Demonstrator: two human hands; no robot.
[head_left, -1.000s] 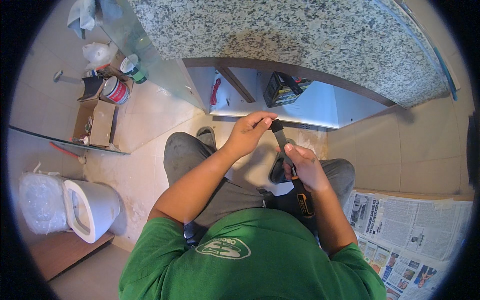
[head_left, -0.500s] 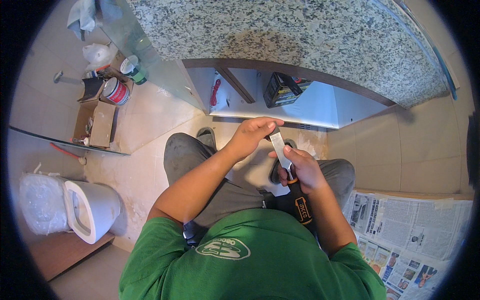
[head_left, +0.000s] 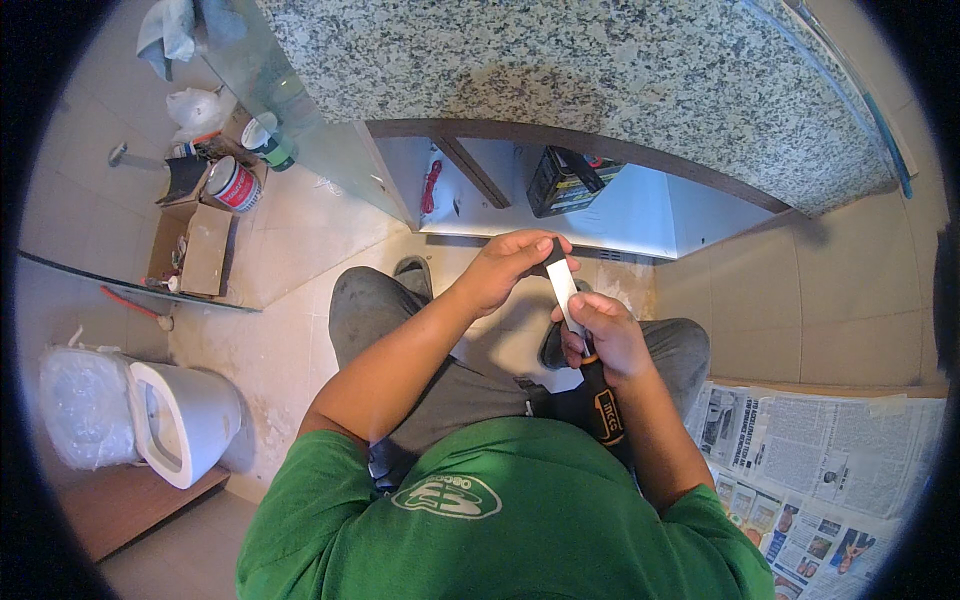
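Note:
I stand over a tiled floor below a speckled granite counter (head_left: 600, 90). My right hand (head_left: 600, 335) grips a scraper with a flat pale blade (head_left: 563, 285) and a black-and-orange handle (head_left: 603, 410) that points down toward my green shirt. My left hand (head_left: 505, 265) reaches across, its fingertips pinching the blade's top end. Both hands are held in front of my grey trousers, above my shoes.
An open cabinet under the counter holds a black box (head_left: 565, 180) and a red cord (head_left: 432, 190). A cardboard box (head_left: 195, 250), a paint can (head_left: 232, 183) and bags sit at left behind a glass panel. A white toilet (head_left: 185, 420) is lower left. Newspaper (head_left: 820, 470) covers the floor at right.
The blade has turned so its pale flat face shows, and the tool has tilted more upright. My left hand has stayed on the blade's top end.

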